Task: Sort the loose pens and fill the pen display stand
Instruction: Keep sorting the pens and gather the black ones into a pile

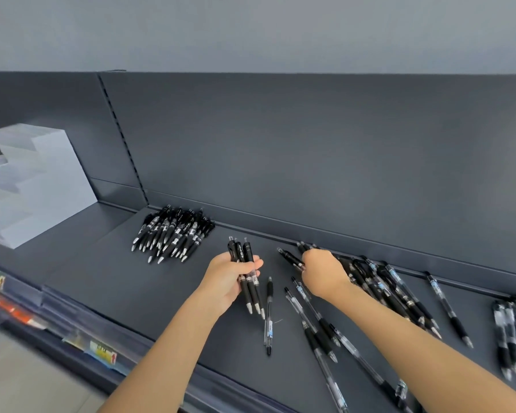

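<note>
My left hand [225, 280] grips a bundle of three black pens [248, 272], tips pointing toward me, just above the dark shelf [131, 281]. To its right, my right hand [325, 272] pinches a black pen [289, 257] at the left edge of a loose scatter of pens [385, 290]. A sorted pile of black pens [173, 234] lies against the shelf's back, to the left. The clear stepped pen display stand [33, 186] is at the far left and looks empty. A single clear pen [268, 317] lies between my hands.
Another group of clear-barrelled pens [513, 332] lies at the right edge of the shelf. Several clear pens [319, 329] lie under my right forearm. The shelf's front rail carries price labels [102, 351]. A dark back panel [310, 150] rises behind the shelf.
</note>
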Tool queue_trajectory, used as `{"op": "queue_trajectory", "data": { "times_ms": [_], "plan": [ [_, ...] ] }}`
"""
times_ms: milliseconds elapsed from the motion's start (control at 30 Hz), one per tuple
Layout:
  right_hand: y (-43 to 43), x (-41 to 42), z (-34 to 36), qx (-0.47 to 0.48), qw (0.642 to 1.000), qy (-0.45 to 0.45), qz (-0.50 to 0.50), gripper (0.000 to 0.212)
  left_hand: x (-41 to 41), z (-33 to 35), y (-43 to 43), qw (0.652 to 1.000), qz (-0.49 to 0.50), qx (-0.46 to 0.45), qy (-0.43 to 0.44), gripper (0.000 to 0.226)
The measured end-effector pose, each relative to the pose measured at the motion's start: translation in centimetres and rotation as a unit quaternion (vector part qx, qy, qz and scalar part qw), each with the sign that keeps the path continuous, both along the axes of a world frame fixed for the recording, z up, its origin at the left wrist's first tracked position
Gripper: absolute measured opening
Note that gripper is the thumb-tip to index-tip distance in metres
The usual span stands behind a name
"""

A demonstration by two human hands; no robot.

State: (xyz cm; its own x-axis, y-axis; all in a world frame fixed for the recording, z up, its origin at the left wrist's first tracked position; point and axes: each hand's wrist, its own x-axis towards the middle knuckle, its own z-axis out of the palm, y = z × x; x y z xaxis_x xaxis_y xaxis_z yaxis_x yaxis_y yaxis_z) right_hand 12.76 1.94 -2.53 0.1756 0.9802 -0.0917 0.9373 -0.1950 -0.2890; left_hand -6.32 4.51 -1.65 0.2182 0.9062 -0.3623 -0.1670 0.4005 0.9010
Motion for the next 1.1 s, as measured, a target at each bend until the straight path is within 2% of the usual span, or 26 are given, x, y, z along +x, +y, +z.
{"op": "queue_trajectory", "data": {
  "times_ms": [133,233,367,500,633,700,767,833,933,1033,1100],
  "plan": [
    [0.8,-0.1,0.8,0.039,0.988,0.146,-0.024,0.046,-0.7,0.3,0.0,1.0,0.017,-0.001,0.014,0.017],
    [1.0,-1.4,1.2,0.032,0.953,0.296,-0.051,0.054,-2.0,0.4,0.6,0.999,0.022,-0.003,0.036,0.016],
    [1.7,-3.6,1.4,-0.013,0.913,0.402,-0.072,0.054,-4.1,0.8,2.7,0.997,0.029,0.006,0.075,0.016],
    [3.7,-7.0,1.8,-0.036,0.89,0.445,-0.094,0.023,-7.4,1.2,5.6,0.989,0.013,0.033,0.145,0.019],
    [6.9,-12.0,2.7,-0.04,0.871,0.479,-0.1,0.014,-11.5,1.9,9.7,0.969,0.008,0.068,0.235,0.019],
    [8.8,-14.4,2.8,-0.042,0.86,0.497,-0.111,0.016,-13.4,2.1,12.0,0.953,0.015,0.087,0.288,0.026],
    [10.5,-16.7,2.6,-0.046,0.845,0.517,-0.13,0.03,-14.9,2.4,14.0,0.94,0.005,0.098,0.328,0.034],
    [12.0,-18.5,2.3,-0.049,0.836,0.526,-0.145,0.035,-15.8,2.8,15.5,0.927,-0.019,0.117,0.357,0.03],
    [14.0,-20.5,2.3,-0.031,0.839,0.518,-0.164,0.021,-16.1,2.6,17.9,0.909,-0.04,0.138,0.392,0.032],
    [15.4,-21.9,2.8,0.0,0.837,0.518,-0.179,0.036,-16.1,2.1,19.8,0.894,-0.04,0.168,0.413,0.042],
    [16.0,-22.5,3.0,0.003,0.849,0.499,-0.172,0.036,-16.0,1.7,20.8,0.883,-0.055,0.189,0.426,0.032]
  ]
}}
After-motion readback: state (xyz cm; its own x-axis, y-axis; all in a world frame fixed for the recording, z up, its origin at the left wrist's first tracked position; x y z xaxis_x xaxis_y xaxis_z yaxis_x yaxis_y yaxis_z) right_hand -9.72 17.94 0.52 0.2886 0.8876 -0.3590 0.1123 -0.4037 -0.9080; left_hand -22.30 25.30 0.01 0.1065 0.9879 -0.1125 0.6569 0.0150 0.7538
